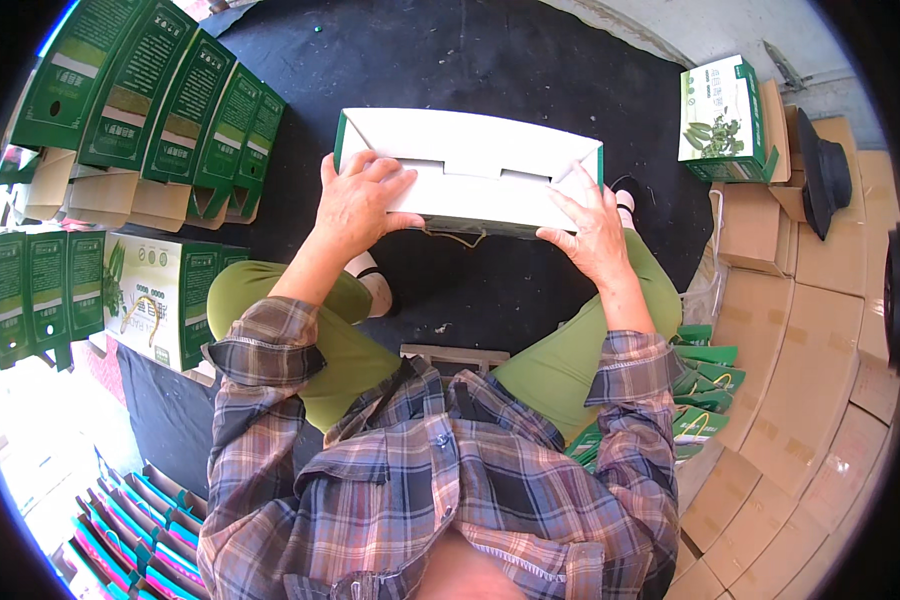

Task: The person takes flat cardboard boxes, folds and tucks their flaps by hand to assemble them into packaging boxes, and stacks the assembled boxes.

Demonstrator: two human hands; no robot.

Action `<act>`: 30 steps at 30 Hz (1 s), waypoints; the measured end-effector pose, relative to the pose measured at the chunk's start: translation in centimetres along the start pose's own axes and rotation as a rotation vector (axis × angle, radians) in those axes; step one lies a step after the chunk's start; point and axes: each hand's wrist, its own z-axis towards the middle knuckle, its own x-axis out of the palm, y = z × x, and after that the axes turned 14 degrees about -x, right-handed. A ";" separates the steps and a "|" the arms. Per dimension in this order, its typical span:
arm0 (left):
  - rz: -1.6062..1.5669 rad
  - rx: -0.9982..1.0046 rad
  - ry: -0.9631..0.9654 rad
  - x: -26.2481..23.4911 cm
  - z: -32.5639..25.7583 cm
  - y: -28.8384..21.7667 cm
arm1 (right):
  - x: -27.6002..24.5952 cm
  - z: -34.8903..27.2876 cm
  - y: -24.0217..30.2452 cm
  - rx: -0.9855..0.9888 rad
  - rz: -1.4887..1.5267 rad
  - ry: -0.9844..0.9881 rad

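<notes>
Between my knees I hold a green and white carton (490,196), its white face of folded, interlocking flaps turned up. My left hand (360,205) grips the left end, with the fingers lying on the white flaps and the thumb along the near edge. At the opposite end my right hand (592,228) holds the corner, fingers on the white face and thumb at the near edge. Two slots show in the flaps. A yellowish cord (457,238) loops out below the near side. The carton's underside is hidden.
Green cartons (175,110) stand in a row at the left, above a printed carton (155,300). Another carton (720,115) sits far right beside a black hat (823,175). Brown cardboard boxes (800,360) line the right. Black sheeting (470,60) covers the floor.
</notes>
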 end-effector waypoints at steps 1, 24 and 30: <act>-0.006 -0.019 0.004 -0.1 0.0 -0.1 | 0.1 0.0 0.0 -0.002 -0.004 -0.004; -1.109 -0.998 0.646 3.0 0.1 5.6 | 2.4 -1.4 -4.3 0.797 1.001 0.112; -1.417 -0.906 0.247 1.6 -0.3 4.7 | 0.8 -1.1 -4.1 0.732 1.144 -0.324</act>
